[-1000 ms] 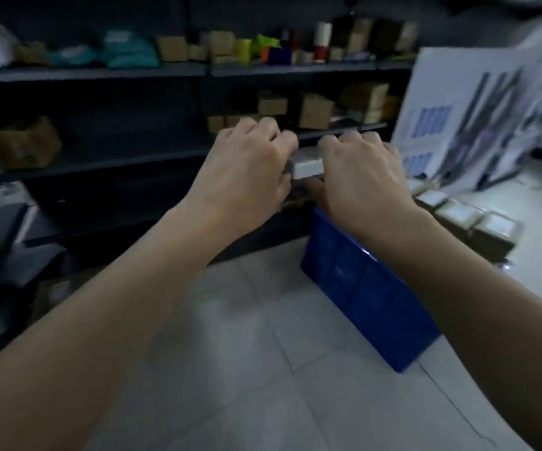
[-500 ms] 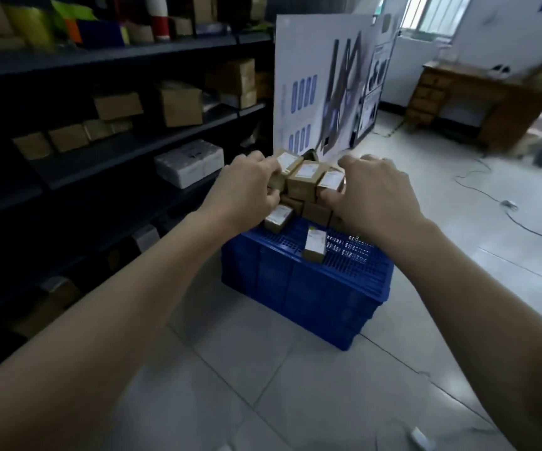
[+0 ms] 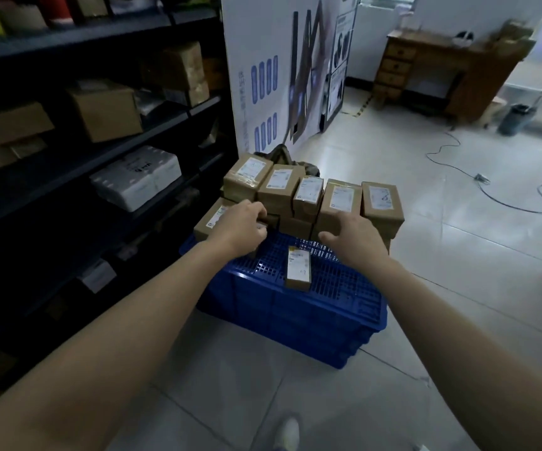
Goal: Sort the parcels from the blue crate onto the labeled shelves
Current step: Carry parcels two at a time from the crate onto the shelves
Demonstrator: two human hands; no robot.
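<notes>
Shelving of dark metal (image 3: 77, 164) fills my nine-to-eleven o'clock, its boards loaded with brown cartons and one white plastic-wrapped bundle (image 3: 137, 180). At twelve o'clock a tall white printed display board (image 3: 256, 37) stands against the end of the shelving, and at two o'clock, well apart across the pale tiled floor (image 3: 458, 255), sits a brown wooden desk with drawers (image 3: 426, 63). Straight ahead of me at twelve o'clock the blue plastic crate (image 3: 295, 317) stands on the floor just beside the shelving, showing a perforated blue surface on top. Brown cardboard parcels with white labels (image 3: 341, 200) are stacked in a row along its far edge, at least two layers high. My left hand (image 3: 242, 227) is at the eleven o'clock end of that stack, fingers curled in against the lower parcels; the fingertips are hidden, so I cannot tell whether they have hold of one. My right hand (image 3: 354, 237) is at the one o'clock side, thumb spread wide toward the left and fingers reaching loosely to the front of the stack, gripping nothing that I can see. Between my two wrists one small narrow cardboard parcel (image 3: 299, 270) lies flat and alone on the perforated surface, label up, near the crate's near edge.
</notes>
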